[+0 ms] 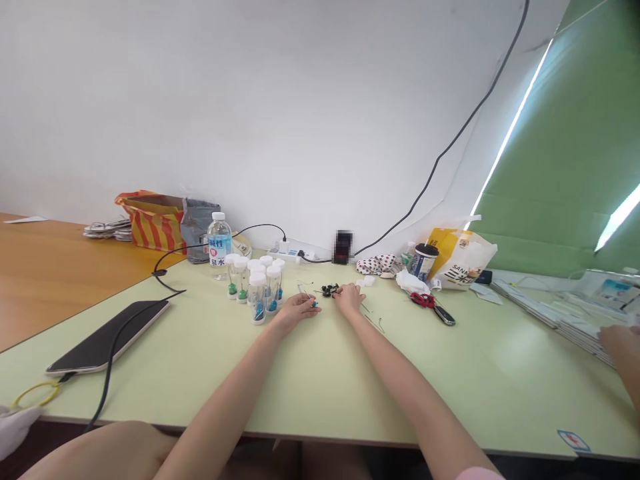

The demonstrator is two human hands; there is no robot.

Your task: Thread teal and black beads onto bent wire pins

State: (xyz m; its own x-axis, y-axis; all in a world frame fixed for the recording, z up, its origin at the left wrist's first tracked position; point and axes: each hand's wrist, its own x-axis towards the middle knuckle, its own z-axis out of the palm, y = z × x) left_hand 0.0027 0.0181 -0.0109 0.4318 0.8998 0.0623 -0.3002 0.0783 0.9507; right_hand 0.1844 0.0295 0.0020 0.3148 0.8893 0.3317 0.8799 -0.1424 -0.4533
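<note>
A small blue wire-legged component (315, 304) lies at the left hand's (296, 311) fingertips, grip unclear; the right hand (349, 299), apart, rests beside black small parts (329, 290) on the pale green table (400, 373), before clear white-capped plastic vials (257, 293).

Capped vials (257, 293) stand on the desk (490, 380), left of the scissors (431, 308).

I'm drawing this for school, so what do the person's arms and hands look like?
The left hand and right hand are bare, with no gloves, and no watch or bracelet shows. The left arm and right arm are bare too. A pale pink sleeve just shows at the bottom edge, by the right arm.
</note>
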